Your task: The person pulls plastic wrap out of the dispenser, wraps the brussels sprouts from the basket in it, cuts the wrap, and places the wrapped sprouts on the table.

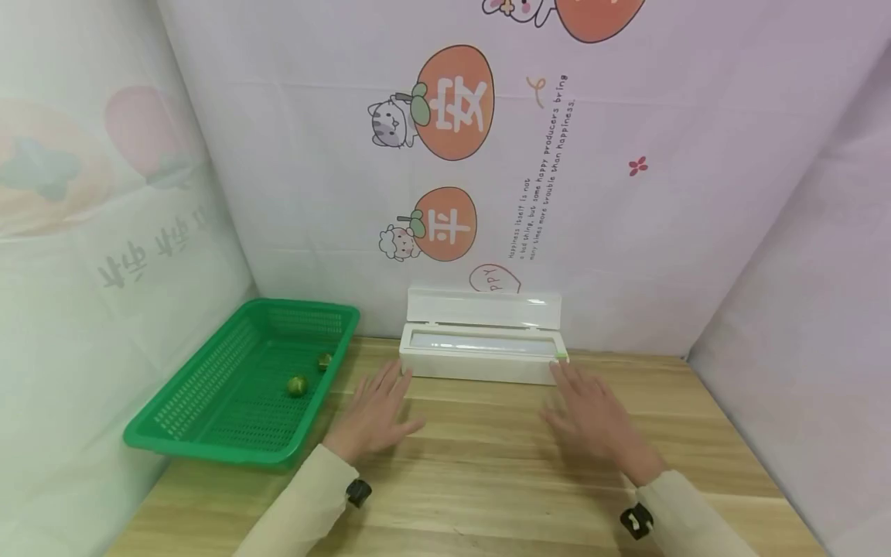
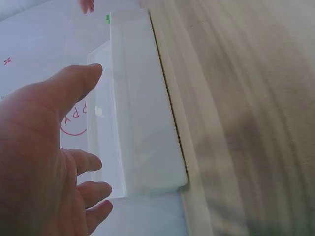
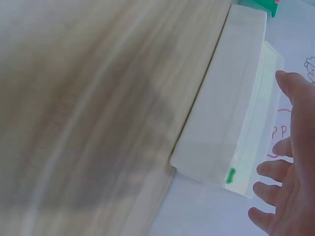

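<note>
**White box set crosswise between two spread hands**

The long white box [image 1: 483,370] lies ahead of both hands and between them, on the wooden surface [image 1: 480,472]. Its long axis runs crosswise, from the left hand's side to the right hand's side, so each hand faces one end. That is the relation that matters most here: the left hand [image 1: 373,414] is by the left end, the right hand [image 1: 592,410] by the right end, and neither is plainly nearer.

Both hands are spread, fingers mostly extended, thumbs held apart and turned inward, with nothing in either. The fingertips come right up to the front corners of the box; whether they touch it I cannot tell.

The clear lid [image 1: 483,309] stands raised along the box's far edge, beyond the fingertips. A small green tab [image 1: 561,356] sits at the box's right end, close to the right fingertips.

Farther out, to the left of the left hand, is a green basket [image 1: 209,452]. Two small gold balls [image 1: 297,386] lie in it, toward the side nearer that hand. A printed cloth [image 1: 313,155] hangs behind the box, ahead of both hands.
</note>
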`<state>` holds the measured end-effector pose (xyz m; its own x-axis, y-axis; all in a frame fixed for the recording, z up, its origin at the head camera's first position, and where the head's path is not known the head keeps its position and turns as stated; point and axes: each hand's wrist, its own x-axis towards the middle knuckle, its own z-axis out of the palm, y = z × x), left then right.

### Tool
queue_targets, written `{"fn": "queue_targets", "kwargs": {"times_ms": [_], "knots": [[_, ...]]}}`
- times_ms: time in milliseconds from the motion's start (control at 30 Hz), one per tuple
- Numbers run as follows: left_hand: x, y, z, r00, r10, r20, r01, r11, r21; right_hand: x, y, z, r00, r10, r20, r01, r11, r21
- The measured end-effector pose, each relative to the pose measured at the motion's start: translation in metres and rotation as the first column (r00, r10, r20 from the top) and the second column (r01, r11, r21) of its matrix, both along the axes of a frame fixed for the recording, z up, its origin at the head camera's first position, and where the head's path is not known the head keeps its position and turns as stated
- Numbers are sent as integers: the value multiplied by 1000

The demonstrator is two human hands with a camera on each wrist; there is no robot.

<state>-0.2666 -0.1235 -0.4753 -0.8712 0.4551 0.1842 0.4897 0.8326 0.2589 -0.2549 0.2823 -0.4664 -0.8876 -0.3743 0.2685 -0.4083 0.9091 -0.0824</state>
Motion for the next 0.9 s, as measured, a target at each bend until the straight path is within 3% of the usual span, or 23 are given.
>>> {"fn": "queue_targets", "kwargs": {"times_ms": [200, 367, 533, 667, 900], "knots": [[-24, 12, 15, 1000, -9, -6, 8, 997, -82, -20, 2, 13, 1000, -11, -10, 12, 999, 37], [-42, 20, 28, 999, -28, -40, 22, 990, -138, -40, 6, 19, 999, 20, -48, -20, 1000, 7], [-59, 24, 37, 997, -47, -67, 40, 994, -105, -61, 6, 24, 994, 79, -73, -82, 996, -29], [-77, 24, 40, 995, -50, -90, 41, 995, -89, -75, 5, 31, 990, 126, -57, -128, 991, -39], [-105, 26, 33, 984, -68, -164, 49, 992, -120, -94, 6, 34, 987, 152, 46, -150, 988, -44]]}}
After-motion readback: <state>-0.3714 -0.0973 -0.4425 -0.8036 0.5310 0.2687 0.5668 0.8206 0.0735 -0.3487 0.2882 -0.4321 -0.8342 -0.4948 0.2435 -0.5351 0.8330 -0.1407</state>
